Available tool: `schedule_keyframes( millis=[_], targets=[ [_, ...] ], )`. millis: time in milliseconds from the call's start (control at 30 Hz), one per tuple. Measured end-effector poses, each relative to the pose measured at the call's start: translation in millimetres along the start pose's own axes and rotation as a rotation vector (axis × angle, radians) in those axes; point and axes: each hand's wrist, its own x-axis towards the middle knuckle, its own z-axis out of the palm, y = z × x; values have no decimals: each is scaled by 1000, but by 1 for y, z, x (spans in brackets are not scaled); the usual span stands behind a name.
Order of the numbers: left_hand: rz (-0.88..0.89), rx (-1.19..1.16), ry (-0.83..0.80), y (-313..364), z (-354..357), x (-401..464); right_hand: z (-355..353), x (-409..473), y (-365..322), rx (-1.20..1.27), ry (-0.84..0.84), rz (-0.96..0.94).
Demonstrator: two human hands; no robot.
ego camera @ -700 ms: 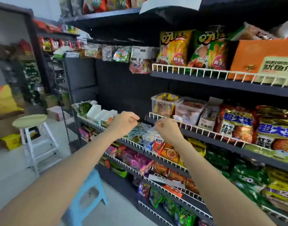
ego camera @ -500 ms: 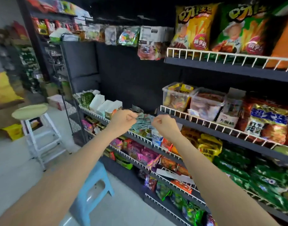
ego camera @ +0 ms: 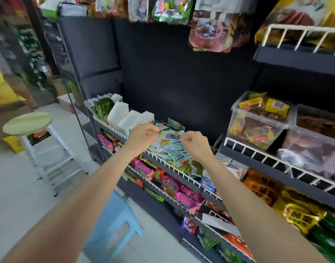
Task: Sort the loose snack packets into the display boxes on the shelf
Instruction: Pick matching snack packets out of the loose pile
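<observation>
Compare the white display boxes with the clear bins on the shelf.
The white boxes are opaque card, narrow, tilted, their contents hidden; the clear bins are see-through plastic, wider, and show packets inside. The boxes stand left of the loose packets, the bins right. Both sit behind white wire rails.

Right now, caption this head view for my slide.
Both hands, left and right, pinch packets from the pale blue snack packets beside white display boxes.

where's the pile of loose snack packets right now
In the head view, the pile of loose packets lies mid-frame on the wire-edged shelf, just right of the white display boxes, under both hands.
</observation>
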Motion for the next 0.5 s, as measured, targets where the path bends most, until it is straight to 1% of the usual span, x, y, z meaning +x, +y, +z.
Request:
schedule_keyframes(
  millis=[167,333,500],
  targets=[
    [-91,-94,26,-33,-13,61,33,67,-18,-19,-44,33],
    [-123,-59,-15,-75,-29,129,66,125,-30,-7,-37,101],
    [-97,-19,-68,-108,-44,196,88,172,-36,-15,-18,153]
  ],
)
